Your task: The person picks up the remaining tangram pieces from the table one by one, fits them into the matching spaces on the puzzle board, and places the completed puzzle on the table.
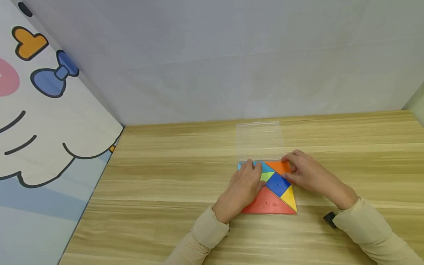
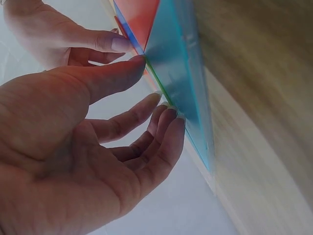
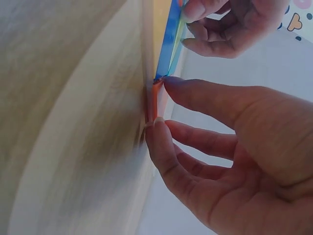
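Note:
A tangram set lies in a shallow clear case, its pieces fitted into a square. My left hand [image 1: 243, 186] reaches over its left part, thumb and fingertips pinching the light green piece [image 1: 267, 176]. It hides much of the light blue pieces [image 1: 266, 168]. At the upper right corner, my right hand [image 1: 308, 173] pinches the orange piece [image 1: 277, 166], thumb near the dark blue square [image 1: 278, 184] and fingers at the case's edge. The red triangle [image 1: 269, 203] and the yellow triangle [image 1: 289, 198] lie along the near and right sides, untouched.
Behind the pieces, the clear lid [image 1: 260, 141] lies flat on the wooden table [image 1: 165, 184]. A pale wall [image 1: 198, 73] rises at the table's far edge, and a cartoon-printed panel [image 1: 66, 121] stands to the left. A small black object [image 1: 329, 219] shows by the right cuff.

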`<action>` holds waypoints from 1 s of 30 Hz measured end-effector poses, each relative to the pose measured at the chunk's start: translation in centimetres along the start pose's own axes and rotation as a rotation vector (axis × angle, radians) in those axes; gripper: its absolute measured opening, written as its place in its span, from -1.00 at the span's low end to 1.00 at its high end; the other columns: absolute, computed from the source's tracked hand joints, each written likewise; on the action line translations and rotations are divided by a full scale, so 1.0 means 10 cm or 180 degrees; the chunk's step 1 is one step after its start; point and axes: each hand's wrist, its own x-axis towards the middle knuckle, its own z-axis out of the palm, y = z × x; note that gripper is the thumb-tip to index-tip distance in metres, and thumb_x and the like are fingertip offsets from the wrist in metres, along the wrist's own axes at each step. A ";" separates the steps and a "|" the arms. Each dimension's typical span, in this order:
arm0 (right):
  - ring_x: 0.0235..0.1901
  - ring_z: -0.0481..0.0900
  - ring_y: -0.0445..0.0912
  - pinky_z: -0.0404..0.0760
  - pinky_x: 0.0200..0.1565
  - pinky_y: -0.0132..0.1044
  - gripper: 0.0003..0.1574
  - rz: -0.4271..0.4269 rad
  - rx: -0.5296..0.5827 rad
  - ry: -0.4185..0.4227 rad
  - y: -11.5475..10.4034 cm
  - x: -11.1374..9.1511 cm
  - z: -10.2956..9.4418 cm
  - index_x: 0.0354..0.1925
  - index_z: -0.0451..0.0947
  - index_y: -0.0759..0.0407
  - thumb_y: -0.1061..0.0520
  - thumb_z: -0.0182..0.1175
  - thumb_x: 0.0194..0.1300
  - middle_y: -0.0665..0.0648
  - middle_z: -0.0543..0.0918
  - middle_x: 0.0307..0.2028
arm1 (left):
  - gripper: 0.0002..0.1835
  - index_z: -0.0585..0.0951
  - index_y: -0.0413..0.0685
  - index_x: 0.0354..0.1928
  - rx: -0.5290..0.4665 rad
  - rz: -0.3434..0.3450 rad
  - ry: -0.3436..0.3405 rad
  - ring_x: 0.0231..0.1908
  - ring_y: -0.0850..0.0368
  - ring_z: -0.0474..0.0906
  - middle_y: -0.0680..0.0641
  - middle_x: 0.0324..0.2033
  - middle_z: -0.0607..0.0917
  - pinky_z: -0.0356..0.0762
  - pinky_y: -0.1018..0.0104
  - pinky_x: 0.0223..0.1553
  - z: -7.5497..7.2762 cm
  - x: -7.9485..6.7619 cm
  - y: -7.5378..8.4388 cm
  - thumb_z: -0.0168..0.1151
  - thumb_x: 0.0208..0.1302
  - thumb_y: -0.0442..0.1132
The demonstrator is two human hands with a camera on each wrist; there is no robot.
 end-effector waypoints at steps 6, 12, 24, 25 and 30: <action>-0.38 0.37 -0.13 0.43 -0.34 -0.27 -0.62 -0.0094 -0.0007 0.0077 0.03 0.00 0.02 -0.04 0.59 0.43 0.31 0.44 0.20 0.11 0.48 -0.30 | -0.73 0.50 -0.19 -0.21 -0.0100 0.0133 -0.0001 -0.27 0.10 0.42 -0.08 -0.29 0.45 0.43 0.46 -0.36 0.01 0.01 -0.01 0.42 0.35 -0.21; -0.37 0.42 -0.12 0.50 -0.32 -0.25 -0.65 -0.0235 -0.0023 0.0160 0.07 -0.02 0.04 -0.07 0.60 0.40 0.37 0.43 0.17 0.12 0.52 -0.27 | -0.76 0.55 -0.16 -0.17 0.0063 0.0270 -0.0011 -0.27 0.12 0.41 -0.05 -0.30 0.48 0.38 0.49 -0.34 0.01 0.02 0.00 0.41 0.36 -0.18; -0.31 0.50 -0.08 0.58 -0.23 -0.21 -0.62 -0.0093 0.0043 0.0047 0.03 -0.01 0.01 -0.03 0.59 0.43 0.37 0.44 0.18 0.19 0.53 -0.18 | -0.66 0.54 -0.14 -0.07 0.0132 0.0005 -0.0398 -0.20 0.05 0.44 -0.12 -0.17 0.54 0.47 0.35 -0.21 -0.12 -0.02 -0.13 0.42 0.35 -0.07; -0.31 0.48 -0.09 0.56 -0.22 -0.22 -0.61 -0.0067 0.0047 0.0025 0.03 -0.01 0.00 -0.02 0.60 0.43 0.37 0.44 0.18 0.18 0.52 -0.19 | -0.64 0.54 -0.14 -0.05 0.0106 -0.0027 -0.0445 -0.20 0.06 0.43 -0.12 -0.17 0.53 0.46 0.35 -0.21 -0.13 -0.02 -0.14 0.41 0.35 -0.06; -0.28 0.48 -0.08 0.58 -0.19 -0.20 -0.58 -0.0054 0.0073 -0.0050 0.05 -0.02 -0.04 0.01 0.60 0.44 0.37 0.45 0.18 0.16 0.53 -0.20 | -0.60 0.50 -0.15 0.00 -0.0102 -0.0196 -0.0632 -0.22 0.06 0.38 -0.11 -0.20 0.49 0.42 0.33 -0.20 -0.18 -0.02 -0.18 0.41 0.35 -0.05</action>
